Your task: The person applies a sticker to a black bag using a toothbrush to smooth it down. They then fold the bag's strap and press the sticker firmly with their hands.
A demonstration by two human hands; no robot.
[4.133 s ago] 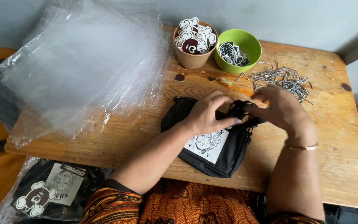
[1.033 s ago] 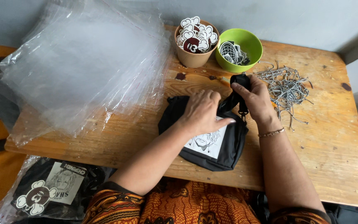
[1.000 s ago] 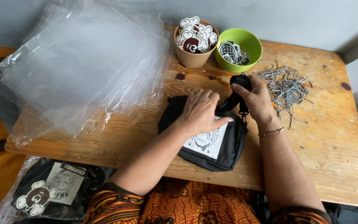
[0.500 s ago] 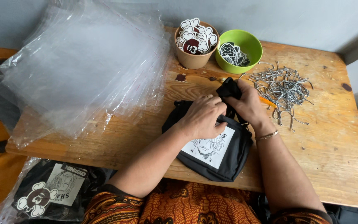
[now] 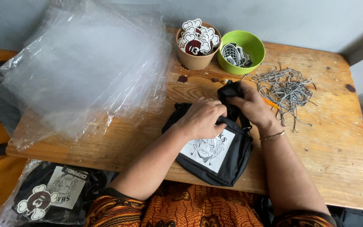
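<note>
A small black bag (image 5: 215,157) with a white printed panel lies on the wooden table (image 5: 341,143) in front of me. My left hand (image 5: 202,117) presses on the bag's top edge, fingers curled over it. My right hand (image 5: 251,105) grips the bag's black strap (image 5: 228,89), bunched up above the bag. A thin bracelet circles my right wrist.
A stack of clear plastic sleeves (image 5: 85,67) covers the table's left half. At the back stand a tan cup of stickers (image 5: 197,42) and a green bowl of tags (image 5: 240,51). Grey-and-white strings (image 5: 284,86) lie at right. A bagged black pouch (image 5: 53,195) rests below left.
My right hand has lifted the folded strap up and toward the bag's top middle; my left hand stays pressed on the bag, which has shifted slightly.
</note>
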